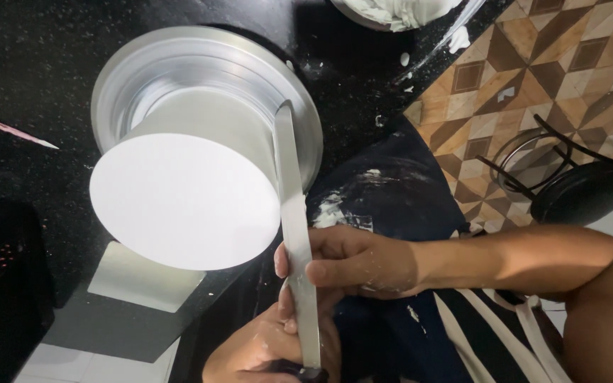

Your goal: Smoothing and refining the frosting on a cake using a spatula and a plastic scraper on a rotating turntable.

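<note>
The bowl (399, 10) of white cream is cut off by the top edge. The spatula (294, 234) handle and left hand (267, 347) run off the bottom edge. The cake (186, 191) hides much of the turntable (306, 120). The pink stick (8, 129) leaves the left edge.

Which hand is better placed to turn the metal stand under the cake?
Probably the right hand: it only pinches the spatula blade, close to the stand rim, while the left hand grips the handle.
</note>
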